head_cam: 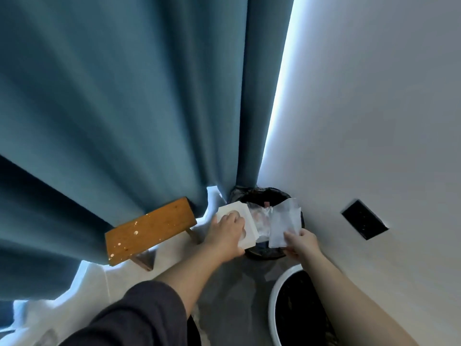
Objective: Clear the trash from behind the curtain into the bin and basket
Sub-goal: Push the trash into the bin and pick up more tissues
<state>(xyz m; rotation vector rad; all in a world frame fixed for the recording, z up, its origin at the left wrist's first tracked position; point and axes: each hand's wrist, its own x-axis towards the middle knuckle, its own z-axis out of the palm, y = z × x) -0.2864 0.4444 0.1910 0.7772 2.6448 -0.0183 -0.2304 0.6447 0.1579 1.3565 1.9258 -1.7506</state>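
Left hand [228,232] grips white card [245,222]; right hand [300,242] pinches plastic wrapper [285,224], both over bin [264,196]. Risk: light wrapper possibly drifts past rim onto floor.

Dim, soft, fisheye-bent; daylight glare beside curtain [124,108].

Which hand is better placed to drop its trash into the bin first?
Right hand: its clear plastic wrapper already hangs over the bin. The left hand's white box sits over the near-left rim.
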